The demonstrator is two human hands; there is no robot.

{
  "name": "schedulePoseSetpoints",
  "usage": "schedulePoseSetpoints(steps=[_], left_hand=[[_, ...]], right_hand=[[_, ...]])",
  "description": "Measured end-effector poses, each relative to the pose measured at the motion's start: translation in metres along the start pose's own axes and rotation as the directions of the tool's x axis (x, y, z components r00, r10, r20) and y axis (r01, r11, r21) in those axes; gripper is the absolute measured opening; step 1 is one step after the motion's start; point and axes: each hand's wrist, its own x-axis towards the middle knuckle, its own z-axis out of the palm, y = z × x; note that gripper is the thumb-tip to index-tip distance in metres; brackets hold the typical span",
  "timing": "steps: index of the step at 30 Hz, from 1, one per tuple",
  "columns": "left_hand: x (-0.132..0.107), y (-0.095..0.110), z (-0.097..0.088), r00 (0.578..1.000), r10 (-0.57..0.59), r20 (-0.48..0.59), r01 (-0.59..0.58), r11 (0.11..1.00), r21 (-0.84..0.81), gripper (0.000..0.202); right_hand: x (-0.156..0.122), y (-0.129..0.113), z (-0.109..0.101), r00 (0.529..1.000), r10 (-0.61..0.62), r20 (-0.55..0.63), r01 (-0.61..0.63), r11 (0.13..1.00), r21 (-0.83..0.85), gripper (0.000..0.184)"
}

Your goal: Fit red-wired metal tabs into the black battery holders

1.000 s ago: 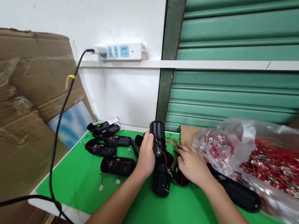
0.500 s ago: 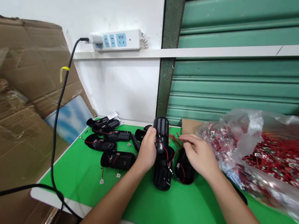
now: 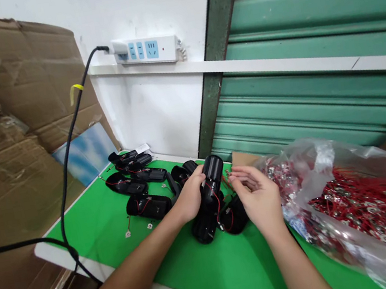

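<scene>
Gripping a black casing with the left hand, fingers wrapped round its side and thumb on top, near the centre of the frame; tilted upward and away, probably for a steady hold with the front left exposed. Leaving a thin red wire hanging loose down that front, perhaps to keep it accessible. Bringing thumb and fingers of the right hand together just right of the casing's upper end, as if pinching something small; impossible to confirm anything between the tips at this size. Below that hand, a second casing lying on the green desk, close by. Keeping several wired cases spread at centre-left, likely to stop leads from tangling, with small white tabs scattered nearby. At lower right, a clear plastic bag full of red leads, presumably placed there for easy reach on that side.
</scene>
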Motion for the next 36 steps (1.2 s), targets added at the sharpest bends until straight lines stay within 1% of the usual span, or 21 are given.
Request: schedulePoseSetpoints(steps=[3,6,9,14,17,20,22,27,36], left_hand=[[0.000,0.003,-0.001,0.995,0.054,0.081,-0.065,0.989,0.135,0.043],[-0.001,0.005,-0.001,0.994,0.062,0.095,-0.081,0.975,0.208,0.046],[-0.001,0.006,0.000,0.994,0.059,0.088,-0.077,0.972,0.223,0.047],[-0.002,0.006,0.001,0.996,0.059,0.070,-0.074,0.970,0.233,0.047],[-0.002,0.005,0.001,0.996,0.076,0.053,-0.087,0.961,0.263,0.046],[-0.004,0.004,0.002,0.992,0.114,0.049,-0.124,0.938,0.323,0.045],[-0.005,0.005,0.003,0.989,0.132,0.065,-0.147,0.921,0.360,0.046],[-0.007,0.006,0.002,0.984,0.145,0.107,-0.176,0.900,0.398,0.049],[-0.006,0.004,0.002,0.984,0.145,0.108,-0.176,0.897,0.405,0.047]], right_hand=[[-0.005,-0.007,0.000,0.992,-0.119,0.039,0.124,0.978,-0.167,0.014],[-0.006,-0.015,0.001,0.962,-0.249,0.110,0.270,0.924,-0.271,0.015],[-0.006,-0.019,0.001,0.941,-0.298,0.162,0.335,0.891,-0.307,0.017],[-0.006,-0.016,0.001,0.927,-0.319,0.195,0.369,0.867,-0.334,0.017],[-0.007,-0.013,0.001,0.928,-0.310,0.205,0.364,0.868,-0.338,0.018],[-0.009,-0.009,0.003,0.942,-0.278,0.189,0.330,0.873,-0.359,0.032],[-0.009,-0.007,0.003,0.945,-0.270,0.183,0.321,0.868,-0.379,0.039],[-0.011,-0.003,0.003,0.923,-0.323,0.207,0.382,0.827,-0.414,0.042],[-0.011,-0.002,0.003,0.899,-0.386,0.209,0.439,0.794,-0.421,0.047]])
